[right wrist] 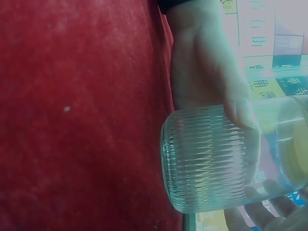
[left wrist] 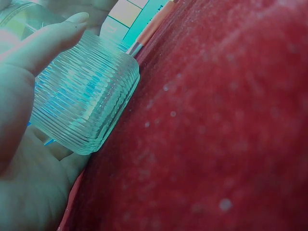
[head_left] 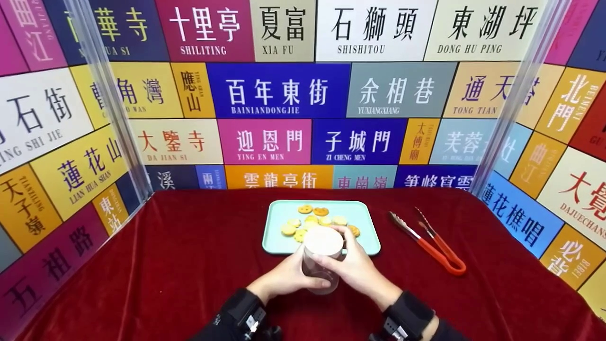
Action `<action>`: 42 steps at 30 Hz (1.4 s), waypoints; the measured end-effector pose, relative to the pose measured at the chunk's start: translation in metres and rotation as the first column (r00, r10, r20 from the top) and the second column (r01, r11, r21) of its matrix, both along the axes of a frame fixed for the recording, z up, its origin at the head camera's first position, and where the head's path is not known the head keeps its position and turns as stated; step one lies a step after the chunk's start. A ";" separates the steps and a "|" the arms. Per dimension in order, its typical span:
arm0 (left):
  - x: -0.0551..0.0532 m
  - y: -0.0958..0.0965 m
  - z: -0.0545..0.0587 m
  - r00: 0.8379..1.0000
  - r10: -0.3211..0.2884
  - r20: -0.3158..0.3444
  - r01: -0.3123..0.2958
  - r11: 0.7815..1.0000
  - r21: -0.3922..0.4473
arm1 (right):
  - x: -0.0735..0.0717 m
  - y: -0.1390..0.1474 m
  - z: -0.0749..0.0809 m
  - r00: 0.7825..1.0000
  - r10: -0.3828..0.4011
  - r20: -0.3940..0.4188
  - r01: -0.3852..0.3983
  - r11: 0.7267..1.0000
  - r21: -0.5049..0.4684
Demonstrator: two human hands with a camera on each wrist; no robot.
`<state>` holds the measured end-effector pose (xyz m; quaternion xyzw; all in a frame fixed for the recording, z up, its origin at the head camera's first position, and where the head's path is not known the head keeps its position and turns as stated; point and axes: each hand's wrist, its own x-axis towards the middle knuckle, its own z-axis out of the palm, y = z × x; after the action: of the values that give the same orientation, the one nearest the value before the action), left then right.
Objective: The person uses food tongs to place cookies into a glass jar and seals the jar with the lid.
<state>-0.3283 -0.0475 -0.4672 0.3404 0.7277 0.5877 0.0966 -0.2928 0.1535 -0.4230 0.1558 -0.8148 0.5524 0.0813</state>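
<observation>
A clear glass jar (head_left: 326, 287) with a ribbed lower body and a pale round lid (head_left: 324, 241) is held upright between both hands. My left hand (head_left: 288, 275) grips the jar's body from the left, its thumb lying across the glass. From the right, my right hand (head_left: 358, 266) curls round the upper part by the lid. The ribbed glass (left wrist: 91, 91) shows close up in the left wrist view, and again as the jar (right wrist: 207, 161) in the right wrist view. Whether its base touches the cloth I cannot tell.
Just beyond the jar lies a mint-green tray (head_left: 279, 212) carrying several round yellow biscuits (head_left: 305, 209). Tongs (head_left: 442, 253) with red handles rest on the right of the dark red cloth (head_left: 189, 255). Colourful sign-covered panels (head_left: 279, 90) stand behind and at both sides.
</observation>
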 end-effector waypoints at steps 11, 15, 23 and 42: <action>-0.003 0.002 -0.001 1.000 -0.023 -0.012 0.023 1.000 0.003 | 0.001 0.001 0.001 1.000 -0.001 -0.006 0.001 1.000 -0.001; -0.003 0.001 0.000 1.000 -0.021 -0.020 0.021 1.000 0.001 | -0.001 0.002 -0.001 1.000 0.007 -0.010 -0.007 1.000 0.006; -0.001 0.001 0.000 1.000 -0.011 -0.022 0.011 1.000 -0.007 | -0.005 0.008 0.001 0.996 0.083 0.021 -0.083 0.996 -0.009; -0.003 -0.001 -0.003 1.000 0.006 -0.014 -0.006 1.000 -0.018 | -0.009 0.015 0.006 0.986 0.159 0.051 -0.161 0.986 0.041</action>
<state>-0.3317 -0.0481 -0.4703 0.3414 0.7347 0.5788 0.0929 -0.3013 0.1682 -0.4171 0.2093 -0.8136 0.5424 0.0137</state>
